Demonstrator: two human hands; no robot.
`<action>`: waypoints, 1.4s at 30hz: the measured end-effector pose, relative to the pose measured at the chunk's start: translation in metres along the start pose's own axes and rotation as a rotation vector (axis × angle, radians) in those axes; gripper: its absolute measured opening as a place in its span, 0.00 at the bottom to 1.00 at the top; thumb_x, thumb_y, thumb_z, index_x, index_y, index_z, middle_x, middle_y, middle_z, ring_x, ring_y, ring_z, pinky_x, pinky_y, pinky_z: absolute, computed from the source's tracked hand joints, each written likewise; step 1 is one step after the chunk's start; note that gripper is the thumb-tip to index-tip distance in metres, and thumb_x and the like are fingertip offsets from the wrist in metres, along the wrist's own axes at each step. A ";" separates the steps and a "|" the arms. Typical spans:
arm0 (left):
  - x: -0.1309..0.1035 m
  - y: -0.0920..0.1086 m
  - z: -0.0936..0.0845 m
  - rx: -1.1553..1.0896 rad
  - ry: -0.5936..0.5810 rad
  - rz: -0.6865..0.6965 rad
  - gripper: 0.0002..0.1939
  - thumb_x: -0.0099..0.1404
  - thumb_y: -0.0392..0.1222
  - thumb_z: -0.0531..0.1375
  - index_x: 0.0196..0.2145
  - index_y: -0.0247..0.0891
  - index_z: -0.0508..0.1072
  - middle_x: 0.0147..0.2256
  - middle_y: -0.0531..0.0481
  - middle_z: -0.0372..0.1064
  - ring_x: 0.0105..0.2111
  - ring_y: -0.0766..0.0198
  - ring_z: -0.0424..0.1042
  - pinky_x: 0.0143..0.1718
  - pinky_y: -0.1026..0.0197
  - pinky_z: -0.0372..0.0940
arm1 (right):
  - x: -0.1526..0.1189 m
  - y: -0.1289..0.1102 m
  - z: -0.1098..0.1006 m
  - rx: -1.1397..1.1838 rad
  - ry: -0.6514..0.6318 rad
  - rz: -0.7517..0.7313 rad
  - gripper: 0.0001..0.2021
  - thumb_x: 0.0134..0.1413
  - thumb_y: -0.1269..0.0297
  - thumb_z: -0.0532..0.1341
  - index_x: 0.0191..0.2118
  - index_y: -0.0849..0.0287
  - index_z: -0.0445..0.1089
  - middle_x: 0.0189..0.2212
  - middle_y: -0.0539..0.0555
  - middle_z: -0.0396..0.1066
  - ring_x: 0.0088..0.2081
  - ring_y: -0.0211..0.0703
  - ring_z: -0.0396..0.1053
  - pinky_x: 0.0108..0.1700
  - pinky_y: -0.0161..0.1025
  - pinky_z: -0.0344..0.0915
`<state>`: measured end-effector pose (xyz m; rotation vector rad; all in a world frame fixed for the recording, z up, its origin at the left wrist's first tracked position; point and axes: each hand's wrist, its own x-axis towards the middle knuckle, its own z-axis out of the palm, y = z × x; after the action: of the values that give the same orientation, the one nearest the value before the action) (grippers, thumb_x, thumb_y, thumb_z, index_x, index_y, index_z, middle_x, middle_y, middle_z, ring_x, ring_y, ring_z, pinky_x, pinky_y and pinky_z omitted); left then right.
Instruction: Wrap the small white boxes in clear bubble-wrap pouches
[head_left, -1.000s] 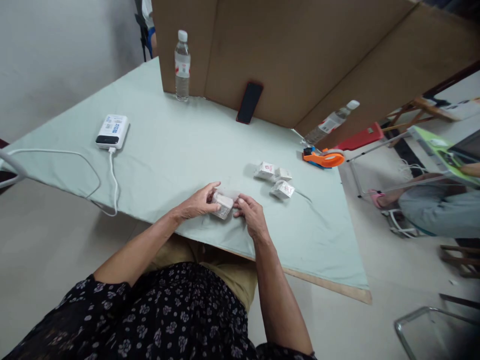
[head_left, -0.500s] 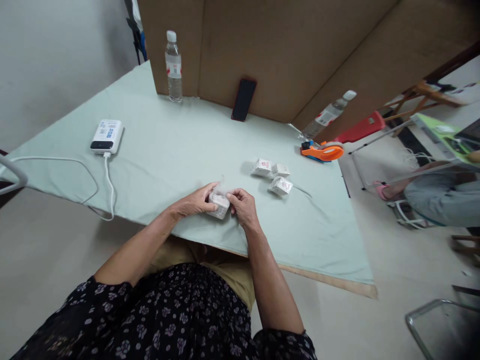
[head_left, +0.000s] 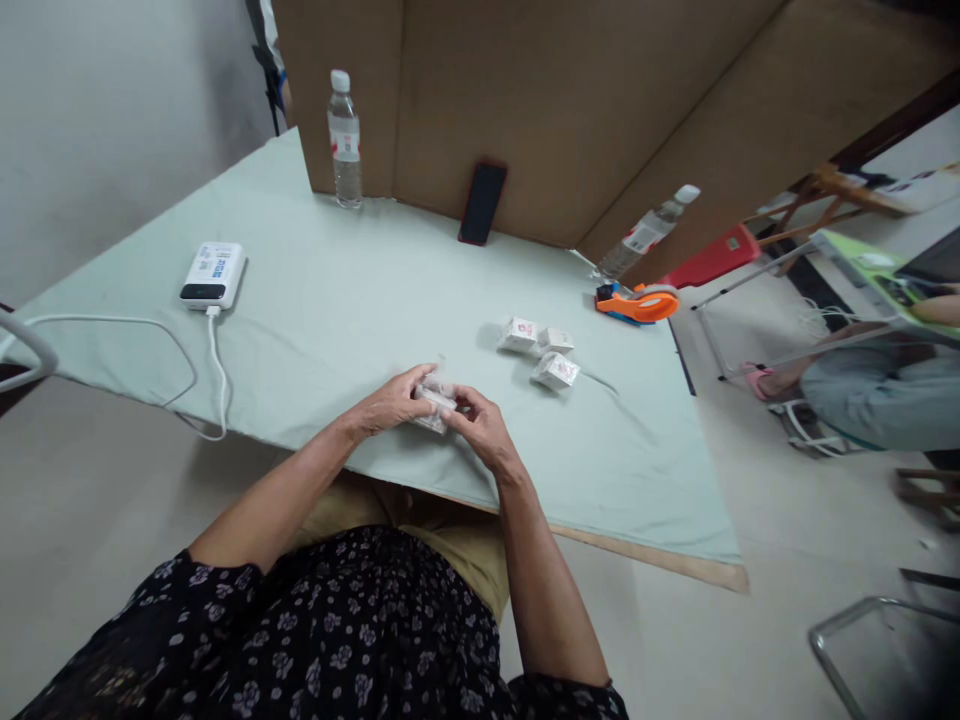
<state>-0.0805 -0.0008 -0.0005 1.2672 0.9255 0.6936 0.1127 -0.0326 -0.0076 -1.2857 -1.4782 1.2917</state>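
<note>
Both hands (head_left: pixel 439 408) on sm. packet (head_left: pixel 432 404)

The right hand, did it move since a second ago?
Yes. The right hand slid left, closing over the small packet that both hands hold, and drew away from the three packets lying on the table.

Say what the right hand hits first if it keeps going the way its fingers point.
The right hand points up-left, fingers already on the small packet held with the left hand. So the packet comes first, then probably the left fingers right behind it; depth there is unclear.
</note>
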 end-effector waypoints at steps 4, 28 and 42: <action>-0.003 -0.003 0.001 0.074 0.041 -0.003 0.42 0.54 0.40 0.61 0.66 0.30 0.56 0.50 0.40 0.70 0.46 0.57 0.71 0.48 0.55 0.66 | 0.003 0.005 0.002 0.062 -0.003 0.035 0.22 0.44 0.51 0.69 0.43 0.58 0.72 0.36 0.52 0.72 0.36 0.41 0.67 0.39 0.37 0.65; -0.004 -0.008 -0.006 0.077 0.030 0.083 0.31 0.58 0.45 0.63 0.58 0.33 0.65 0.44 0.44 0.71 0.40 0.61 0.69 0.42 0.59 0.63 | 0.021 -0.017 0.014 -0.290 0.146 -0.308 0.07 0.55 0.59 0.62 0.32 0.54 0.75 0.34 0.52 0.77 0.40 0.47 0.72 0.48 0.46 0.65; -0.026 -0.010 -0.019 0.491 0.035 0.202 0.32 0.53 0.39 0.62 0.57 0.37 0.67 0.55 0.42 0.68 0.53 0.53 0.68 0.57 0.50 0.63 | -0.018 -0.017 0.014 -1.111 -0.024 -0.624 0.18 0.62 0.59 0.61 0.55 0.57 0.69 0.54 0.59 0.73 0.61 0.55 0.63 0.61 0.54 0.50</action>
<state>-0.1101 -0.0164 -0.0065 1.8067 1.0435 0.6675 0.0993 -0.0523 0.0074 -1.2134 -2.4770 -0.0010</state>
